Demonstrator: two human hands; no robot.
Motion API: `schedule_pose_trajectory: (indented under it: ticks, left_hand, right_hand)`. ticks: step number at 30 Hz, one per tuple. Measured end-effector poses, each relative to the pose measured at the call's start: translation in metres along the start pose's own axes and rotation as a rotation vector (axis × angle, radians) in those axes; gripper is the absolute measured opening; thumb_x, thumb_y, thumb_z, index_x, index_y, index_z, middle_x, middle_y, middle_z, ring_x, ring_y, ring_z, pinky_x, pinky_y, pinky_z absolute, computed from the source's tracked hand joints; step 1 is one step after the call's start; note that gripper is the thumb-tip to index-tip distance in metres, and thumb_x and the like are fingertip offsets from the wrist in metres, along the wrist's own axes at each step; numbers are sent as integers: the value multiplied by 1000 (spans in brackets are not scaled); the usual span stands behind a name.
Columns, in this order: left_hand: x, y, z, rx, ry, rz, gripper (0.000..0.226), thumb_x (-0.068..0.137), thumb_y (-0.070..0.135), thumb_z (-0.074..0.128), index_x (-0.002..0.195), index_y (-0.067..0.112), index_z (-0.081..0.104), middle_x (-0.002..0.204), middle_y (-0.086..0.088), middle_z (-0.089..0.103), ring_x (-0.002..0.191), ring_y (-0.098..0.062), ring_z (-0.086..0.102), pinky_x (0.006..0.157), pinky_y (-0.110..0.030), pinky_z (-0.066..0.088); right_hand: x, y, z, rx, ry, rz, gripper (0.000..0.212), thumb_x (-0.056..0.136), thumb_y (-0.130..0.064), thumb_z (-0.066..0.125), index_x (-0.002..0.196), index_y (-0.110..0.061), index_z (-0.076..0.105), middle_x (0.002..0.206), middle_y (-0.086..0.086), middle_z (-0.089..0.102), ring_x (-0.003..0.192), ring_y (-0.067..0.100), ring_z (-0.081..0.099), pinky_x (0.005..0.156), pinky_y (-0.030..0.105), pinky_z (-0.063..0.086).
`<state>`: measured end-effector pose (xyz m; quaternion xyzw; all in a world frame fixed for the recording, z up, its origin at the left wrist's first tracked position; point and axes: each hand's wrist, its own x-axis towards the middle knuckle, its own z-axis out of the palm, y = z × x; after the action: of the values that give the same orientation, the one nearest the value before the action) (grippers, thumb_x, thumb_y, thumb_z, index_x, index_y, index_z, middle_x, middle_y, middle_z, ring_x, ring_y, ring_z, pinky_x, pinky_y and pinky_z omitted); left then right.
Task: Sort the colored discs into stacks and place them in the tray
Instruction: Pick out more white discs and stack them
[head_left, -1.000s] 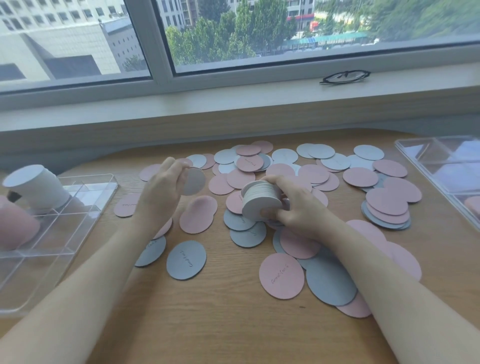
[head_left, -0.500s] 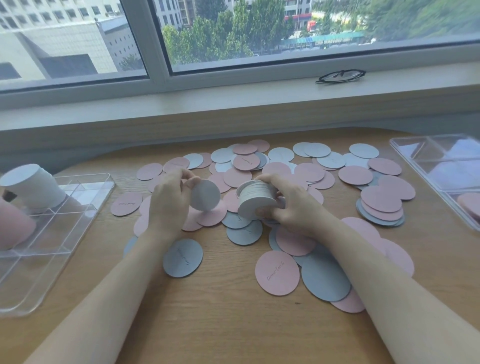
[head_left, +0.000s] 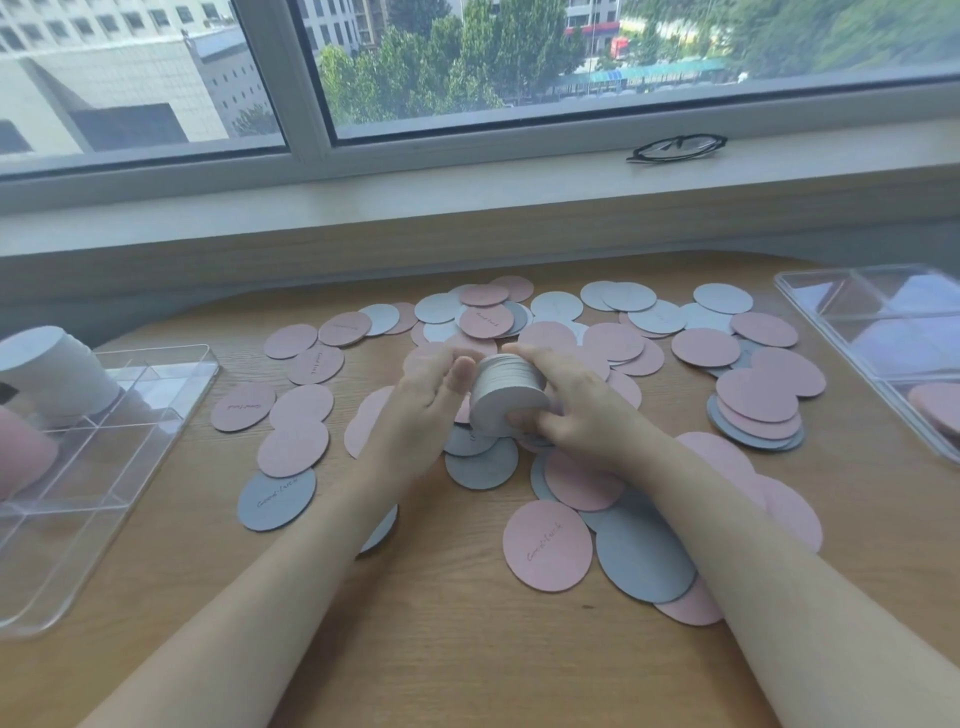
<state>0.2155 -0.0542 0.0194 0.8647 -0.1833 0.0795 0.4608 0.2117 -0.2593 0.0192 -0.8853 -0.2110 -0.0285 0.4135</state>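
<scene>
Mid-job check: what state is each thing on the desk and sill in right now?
grey stack: lifted, tilted, held between both hands.
right hand: grips the stack.
left hand: thumb against the stack's face.
loose discs: pink and grey, scattered, unsorted.
left tray: holds one grey and one pink stack.
glasses: folded on sill.
</scene>
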Motion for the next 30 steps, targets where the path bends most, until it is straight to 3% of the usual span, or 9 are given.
schedule_pose_trajectory:
  ticks: [4, 8, 12, 15, 17, 20, 23, 28, 30]
  left_hand:
    - [-9, -3, 11, 251, -116, 42, 73, 93, 68, 19, 155, 30, 28, 147, 14, 42, 135, -6, 30, 110, -24, 21]
    - [-8, -3, 19, 325, -130, 47, 70, 100, 58, 26, 159, 27, 6, 157, 7, 29, 140, -15, 28, 113, -29, 21]
    - [-8, -7, 18, 332, -153, 4, 71, 100, 58, 28, 159, 29, -1, 162, 5, 20, 142, -25, 29, 116, -36, 24]
    - [-9, -4, 14, 318, -184, 18, 71, 99, 63, 27, 158, 32, 2, 157, 8, 26, 138, -19, 31, 112, -31, 23]
    - [-4, 0, 6, 275, -192, 47, 71, 97, 66, 22, 158, 30, 17, 148, 10, 38, 129, -10, 37, 107, -26, 25]
    - [23, -5, -16, 155, -19, 12, 53, 102, 52, 33, 141, 23, 54, 129, 10, 57, 119, -5, 51, 102, -26, 37]
    - [63, -35, -42, 334, 157, -86, 28, 101, 28, 53, 125, 18, 63, 122, 7, 60, 111, -13, 57, 95, -32, 45]
    - [115, -84, -71, 827, -63, -263, 45, 100, 30, 51, 143, 15, 49, 149, -4, 46, 134, -29, 44, 107, -41, 33]
    - [120, -91, -78, 914, -159, -288, 46, 100, 38, 51, 140, 15, 51, 147, -6, 48, 132, -30, 46, 105, -41, 36]
  right_hand:
    - [0, -3, 4, 9, -69, 41, 81, 94, -23, 65, 158, -23, 15, 153, -6, 32, 139, 5, 29, 116, 29, 27]
    - [-2, -6, 5, 20, -117, 76, 91, 97, -31, 63, 158, -25, -4, 152, -13, 20, 128, -13, 17, 104, 9, 17]
    - [-2, -10, 5, 32, -114, 72, 94, 95, -36, 64, 159, -23, -3, 163, -15, 5, 146, -4, 6, 116, 16, 11]
    - [-1, -8, 5, -10, -90, 80, 88, 94, -31, 65, 158, -22, 6, 161, -9, 18, 148, 5, 17, 116, 20, 18]
    - [0, -5, 5, -39, -43, 71, 78, 92, -24, 67, 155, -20, 21, 153, -3, 36, 139, 12, 35, 113, 28, 30]
    - [1, -3, 6, -23, -21, 45, 67, 89, -24, 71, 145, -21, 35, 132, -8, 49, 118, 8, 46, 99, 27, 37]
    - [1, 0, 6, -5, -19, 28, 65, 88, -27, 73, 142, -22, 38, 125, -11, 51, 112, 7, 49, 96, 27, 40]
    - [3, 6, 8, 11, -29, 18, 64, 87, -31, 73, 140, -27, 39, 127, -14, 54, 116, 9, 52, 100, 34, 43]
    - [5, 8, 8, 5, -27, 9, 63, 87, -33, 73, 140, -28, 39, 128, -14, 53, 117, 9, 51, 101, 36, 43]
